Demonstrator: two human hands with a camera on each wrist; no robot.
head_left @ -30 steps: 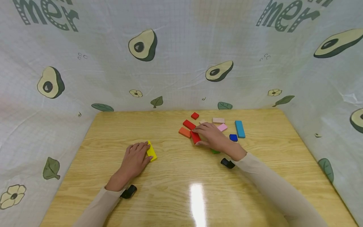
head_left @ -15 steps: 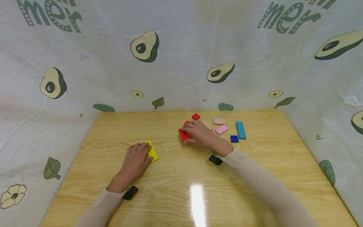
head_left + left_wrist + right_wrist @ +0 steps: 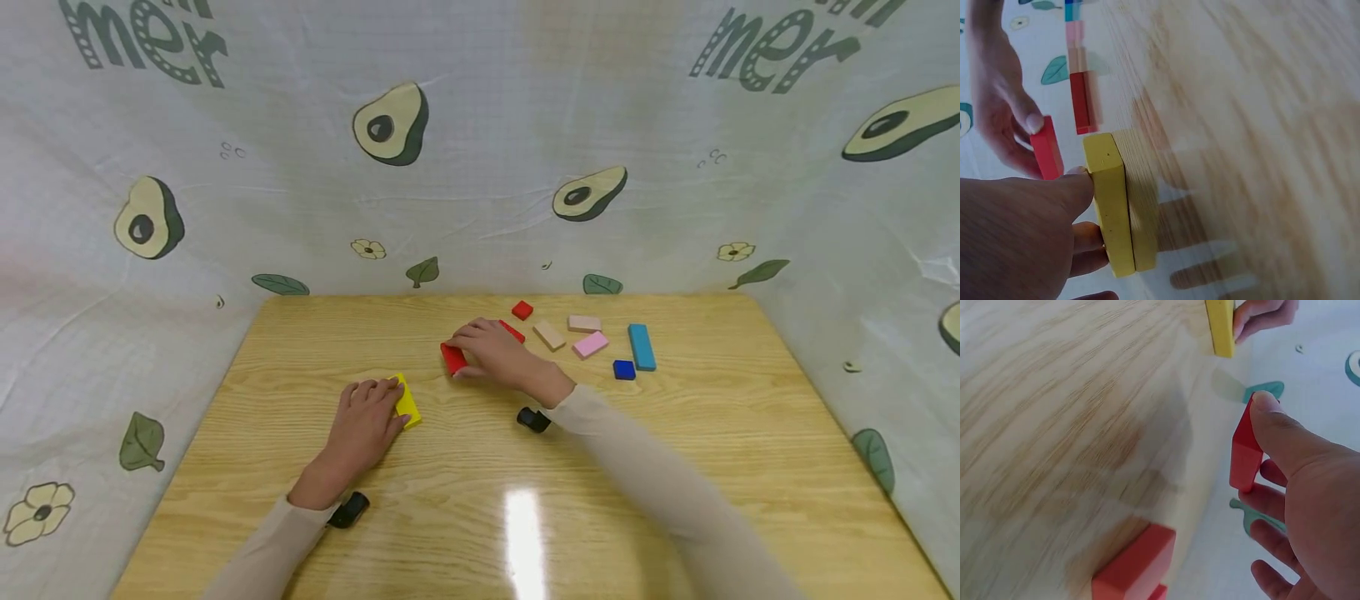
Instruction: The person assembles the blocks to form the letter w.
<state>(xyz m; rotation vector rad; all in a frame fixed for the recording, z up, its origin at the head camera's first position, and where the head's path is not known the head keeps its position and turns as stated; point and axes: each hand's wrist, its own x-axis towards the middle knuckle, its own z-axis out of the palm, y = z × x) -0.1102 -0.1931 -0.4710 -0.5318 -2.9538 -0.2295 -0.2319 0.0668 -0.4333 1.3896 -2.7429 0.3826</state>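
My left hand (image 3: 363, 421) holds a yellow rectangular block (image 3: 407, 402) flat on the table, fingers at its far end and thumb at the near end. In the left wrist view the yellow block (image 3: 1112, 206) lies on the wood surface. To its right, my right hand (image 3: 498, 354) pinches a red rectangular block (image 3: 453, 359) between thumb and fingertips. The right wrist view has this red block (image 3: 1247, 450) raised over the tabletop. Another red block (image 3: 512, 331) lies just behind the right hand, partly covered by it.
Toward the back of the wooden table (image 3: 450, 517) lie a small red block (image 3: 522, 310), a beige block (image 3: 550, 335), a pale pink block (image 3: 584, 323), a pink block (image 3: 590, 345), a dark blue block (image 3: 624, 370) and a long blue block (image 3: 642, 347). A printed cloth (image 3: 480, 167) hangs behind.
My right hand has carried the red block leftward, away from the other blocks, toward the yellow one. The beige block has come into full view. My left hand stays on the yellow block.
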